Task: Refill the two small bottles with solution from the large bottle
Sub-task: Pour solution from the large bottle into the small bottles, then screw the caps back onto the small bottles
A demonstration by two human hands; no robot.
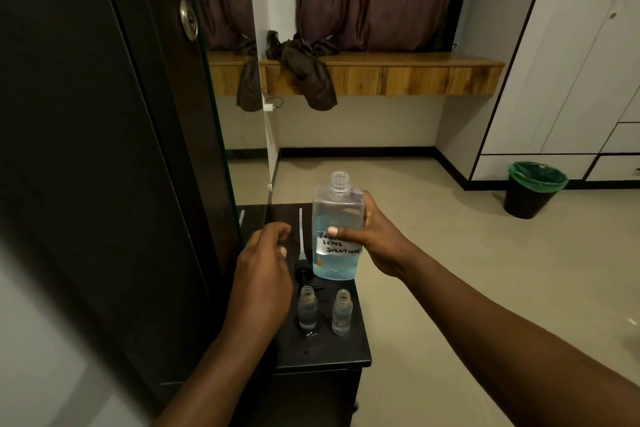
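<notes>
My right hand (372, 237) grips the large clear bottle (336, 215) from its right side; the bottle stands upright, uncapped, about half full of pale blue liquid, with a handwritten white label. Its black pump cap with a long white tube (302, 246) lies on the dark stand just left of it. Two small clear bottles stand open near the front: the left one (307, 310) and the right one (342, 313). My left hand (265, 267) hovers with loosely curled fingers, holding nothing, beside the pump and above the left small bottle. A small wet spot lies at that bottle's base.
The small dark stand (332, 350) is narrow, with its right and front edges close to the bottles. A tall dark wardrobe with a mirror (104, 149) rises at the left. A black bin with a green liner (533, 189) stands on the floor at the right.
</notes>
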